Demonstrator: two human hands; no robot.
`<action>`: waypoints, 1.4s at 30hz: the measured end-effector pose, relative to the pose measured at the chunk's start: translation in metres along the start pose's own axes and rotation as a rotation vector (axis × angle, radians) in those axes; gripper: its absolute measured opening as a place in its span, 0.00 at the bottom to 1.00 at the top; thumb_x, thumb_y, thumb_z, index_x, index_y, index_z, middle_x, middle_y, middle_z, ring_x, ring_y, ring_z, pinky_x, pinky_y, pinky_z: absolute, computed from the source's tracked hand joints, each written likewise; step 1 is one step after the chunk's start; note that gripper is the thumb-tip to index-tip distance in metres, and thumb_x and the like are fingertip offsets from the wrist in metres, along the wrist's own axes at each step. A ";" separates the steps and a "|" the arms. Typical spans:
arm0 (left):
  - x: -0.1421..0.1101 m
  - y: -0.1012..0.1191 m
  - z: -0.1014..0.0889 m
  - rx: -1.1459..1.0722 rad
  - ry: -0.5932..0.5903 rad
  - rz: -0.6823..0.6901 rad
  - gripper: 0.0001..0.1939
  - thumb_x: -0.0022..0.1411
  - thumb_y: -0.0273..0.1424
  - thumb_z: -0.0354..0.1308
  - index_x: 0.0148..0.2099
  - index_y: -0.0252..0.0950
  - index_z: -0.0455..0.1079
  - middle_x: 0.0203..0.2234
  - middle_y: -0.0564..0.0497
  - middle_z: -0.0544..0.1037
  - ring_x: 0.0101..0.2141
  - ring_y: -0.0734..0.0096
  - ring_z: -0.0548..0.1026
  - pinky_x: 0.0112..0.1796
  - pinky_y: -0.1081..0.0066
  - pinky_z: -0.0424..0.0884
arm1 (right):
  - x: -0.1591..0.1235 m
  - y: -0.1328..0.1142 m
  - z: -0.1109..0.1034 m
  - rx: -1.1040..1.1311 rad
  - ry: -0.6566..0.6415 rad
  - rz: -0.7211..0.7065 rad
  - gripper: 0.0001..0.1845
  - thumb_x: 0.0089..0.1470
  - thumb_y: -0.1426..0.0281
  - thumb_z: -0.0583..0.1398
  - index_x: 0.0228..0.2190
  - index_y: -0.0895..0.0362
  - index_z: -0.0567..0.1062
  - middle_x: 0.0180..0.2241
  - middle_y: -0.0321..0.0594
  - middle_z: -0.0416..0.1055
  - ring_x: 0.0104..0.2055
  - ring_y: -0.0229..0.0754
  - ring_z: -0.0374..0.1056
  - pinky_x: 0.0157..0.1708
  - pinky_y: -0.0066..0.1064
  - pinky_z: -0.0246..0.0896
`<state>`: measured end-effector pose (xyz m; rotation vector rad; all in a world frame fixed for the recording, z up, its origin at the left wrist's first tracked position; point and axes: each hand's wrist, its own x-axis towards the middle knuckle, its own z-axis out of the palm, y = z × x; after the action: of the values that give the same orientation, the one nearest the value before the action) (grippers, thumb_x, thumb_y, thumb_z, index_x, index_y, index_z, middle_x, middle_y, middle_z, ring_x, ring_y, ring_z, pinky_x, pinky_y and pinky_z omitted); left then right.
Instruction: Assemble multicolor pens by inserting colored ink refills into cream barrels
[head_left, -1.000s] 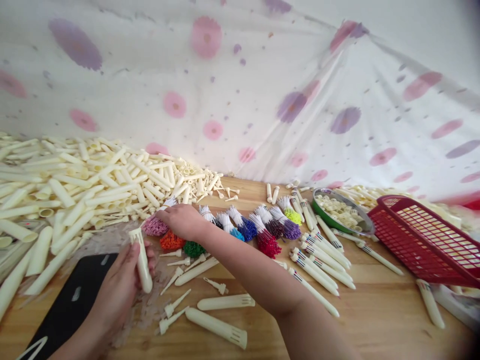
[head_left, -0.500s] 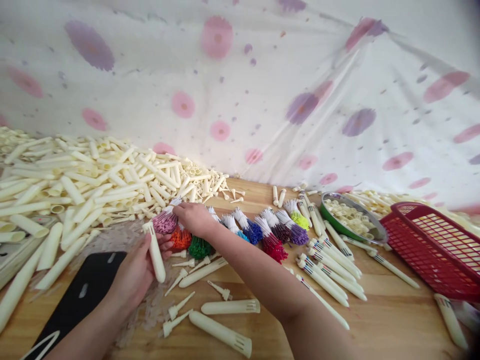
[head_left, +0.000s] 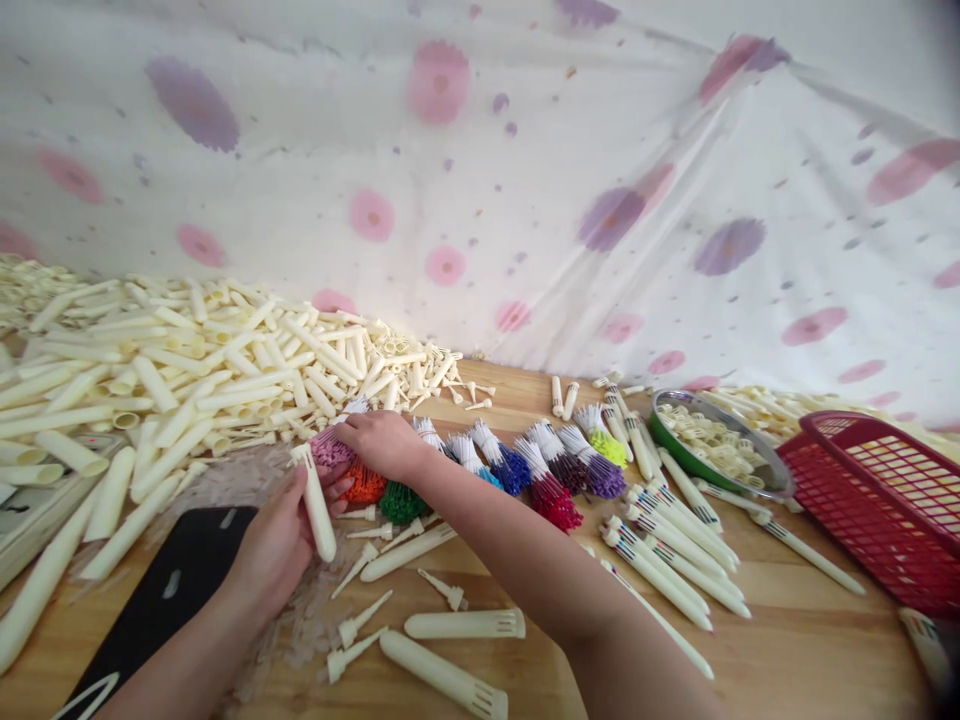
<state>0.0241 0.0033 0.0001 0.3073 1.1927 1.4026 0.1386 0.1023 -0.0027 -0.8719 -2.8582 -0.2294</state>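
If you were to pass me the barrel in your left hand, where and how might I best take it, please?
Probably by the rounded end of the held barrel, from the near side: the left hand holds it closer to the slotted end, leaving the smooth tip sticking out.

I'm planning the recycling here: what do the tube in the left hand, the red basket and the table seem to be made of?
Tube: probably moulded plastic, cream, with a soft sheen on its smooth, rounded surface.
Basket: likely plastic, fairly smooth, judging by the even red colour and regular grid.
Table: wood or wood-look laminate, satin; pale grain shows.
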 end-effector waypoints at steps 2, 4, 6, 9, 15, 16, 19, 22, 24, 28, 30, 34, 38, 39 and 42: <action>0.002 -0.001 -0.001 -0.004 -0.002 0.001 0.17 0.68 0.22 0.44 0.32 0.31 0.72 0.24 0.49 0.81 0.25 0.73 0.79 0.26 0.77 0.77 | 0.000 0.000 0.003 0.004 0.015 0.015 0.07 0.61 0.74 0.51 0.39 0.59 0.67 0.34 0.41 0.70 0.34 0.43 0.68 0.30 0.31 0.61; 0.003 -0.002 -0.002 -0.005 -0.008 0.002 0.16 0.68 0.23 0.45 0.32 0.31 0.72 0.25 0.50 0.81 0.25 0.73 0.79 0.27 0.77 0.77 | -0.001 -0.001 0.005 0.008 0.028 0.019 0.07 0.61 0.74 0.51 0.40 0.59 0.66 0.34 0.42 0.70 0.34 0.43 0.68 0.32 0.32 0.62; 0.003 -0.002 -0.003 -0.001 -0.018 -0.001 0.15 0.67 0.23 0.46 0.33 0.31 0.73 0.26 0.50 0.81 0.26 0.73 0.79 0.26 0.77 0.77 | -0.003 -0.003 0.005 0.014 0.037 -0.006 0.07 0.61 0.74 0.50 0.41 0.59 0.66 0.34 0.42 0.70 0.36 0.43 0.67 0.35 0.31 0.62; 0.003 -0.002 -0.004 0.013 -0.034 0.000 0.13 0.66 0.24 0.48 0.37 0.32 0.74 0.29 0.50 0.81 0.26 0.73 0.78 0.25 0.78 0.76 | -0.005 -0.006 0.002 0.026 0.049 -0.077 0.07 0.62 0.73 0.50 0.41 0.58 0.66 0.39 0.43 0.69 0.40 0.42 0.65 0.39 0.31 0.60; 0.004 -0.002 -0.004 0.039 -0.025 0.013 0.12 0.66 0.25 0.48 0.35 0.32 0.74 0.30 0.50 0.80 0.25 0.74 0.77 0.23 0.78 0.75 | -0.014 -0.008 -0.002 0.116 0.066 -0.036 0.09 0.61 0.74 0.51 0.42 0.58 0.69 0.39 0.42 0.69 0.38 0.41 0.66 0.35 0.29 0.59; 0.005 -0.002 -0.004 0.041 -0.019 0.013 0.13 0.66 0.25 0.48 0.34 0.33 0.73 0.30 0.50 0.80 0.25 0.75 0.77 0.23 0.78 0.75 | -0.016 -0.007 -0.002 0.126 0.071 -0.006 0.10 0.61 0.74 0.51 0.41 0.57 0.69 0.38 0.41 0.69 0.38 0.41 0.66 0.35 0.29 0.59; 0.006 -0.002 -0.003 0.045 -0.002 0.008 0.14 0.66 0.24 0.47 0.32 0.32 0.73 0.25 0.51 0.78 0.23 0.75 0.76 0.23 0.78 0.74 | -0.016 -0.008 -0.001 0.153 0.093 0.106 0.11 0.60 0.73 0.51 0.42 0.56 0.71 0.39 0.41 0.70 0.39 0.41 0.67 0.34 0.29 0.59; 0.006 -0.002 -0.002 0.049 0.001 0.003 0.14 0.66 0.23 0.47 0.30 0.32 0.72 0.23 0.52 0.77 0.23 0.74 0.77 0.23 0.78 0.75 | -0.013 -0.011 0.000 0.194 0.112 0.248 0.10 0.59 0.71 0.53 0.39 0.56 0.73 0.41 0.40 0.70 0.40 0.40 0.68 0.35 0.28 0.60; 0.006 -0.002 -0.002 0.051 0.009 0.006 0.14 0.66 0.23 0.47 0.30 0.32 0.72 0.23 0.52 0.77 0.22 0.75 0.77 0.23 0.79 0.75 | -0.010 -0.014 0.000 0.218 0.119 0.328 0.10 0.59 0.72 0.53 0.39 0.56 0.73 0.41 0.40 0.71 0.40 0.39 0.68 0.36 0.26 0.61; 0.007 -0.003 -0.003 0.060 0.019 0.019 0.15 0.66 0.23 0.47 0.30 0.33 0.72 0.22 0.53 0.77 0.21 0.75 0.76 0.21 0.79 0.74 | -0.008 -0.017 -0.002 0.228 0.112 0.377 0.10 0.60 0.72 0.51 0.38 0.56 0.73 0.38 0.39 0.74 0.39 0.40 0.70 0.34 0.27 0.61; 0.009 -0.004 -0.004 0.064 0.010 0.024 0.14 0.65 0.23 0.48 0.31 0.33 0.72 0.22 0.53 0.77 0.21 0.74 0.76 0.20 0.78 0.74 | -0.009 -0.017 -0.003 0.215 0.108 0.341 0.11 0.60 0.72 0.51 0.39 0.57 0.72 0.36 0.41 0.74 0.37 0.42 0.70 0.32 0.29 0.60; 0.011 -0.005 -0.007 0.074 -0.027 0.047 0.10 0.63 0.24 0.50 0.33 0.34 0.72 0.23 0.53 0.78 0.21 0.73 0.75 0.21 0.77 0.73 | -0.018 -0.018 -0.005 0.200 0.102 0.122 0.09 0.61 0.71 0.52 0.40 0.56 0.71 0.35 0.40 0.74 0.38 0.41 0.68 0.33 0.29 0.60; 0.011 -0.006 -0.009 0.102 -0.116 0.080 0.08 0.62 0.27 0.52 0.33 0.34 0.71 0.24 0.54 0.78 0.25 0.70 0.76 0.25 0.75 0.73 | -0.030 -0.026 -0.008 0.128 0.198 -0.233 0.13 0.63 0.71 0.49 0.40 0.57 0.72 0.38 0.42 0.74 0.38 0.40 0.69 0.35 0.30 0.62; 0.011 -0.006 -0.009 0.117 -0.140 0.087 0.07 0.62 0.28 0.53 0.33 0.34 0.71 0.24 0.53 0.78 0.27 0.68 0.77 0.25 0.74 0.73 | -0.034 -0.029 -0.010 0.129 0.245 -0.281 0.13 0.63 0.72 0.48 0.40 0.57 0.72 0.39 0.43 0.75 0.39 0.40 0.69 0.35 0.30 0.62; 0.006 -0.007 -0.012 0.200 -0.167 0.118 0.08 0.59 0.35 0.57 0.35 0.35 0.71 0.25 0.54 0.78 0.28 0.66 0.76 0.25 0.73 0.71 | -0.049 -0.035 -0.020 0.291 0.446 -0.199 0.13 0.63 0.73 0.48 0.39 0.58 0.73 0.41 0.43 0.75 0.40 0.38 0.70 0.38 0.28 0.65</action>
<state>0.0170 0.0012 -0.0132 0.6319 1.1929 1.3322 0.1605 0.0433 0.0043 -0.4171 -2.4708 -0.0202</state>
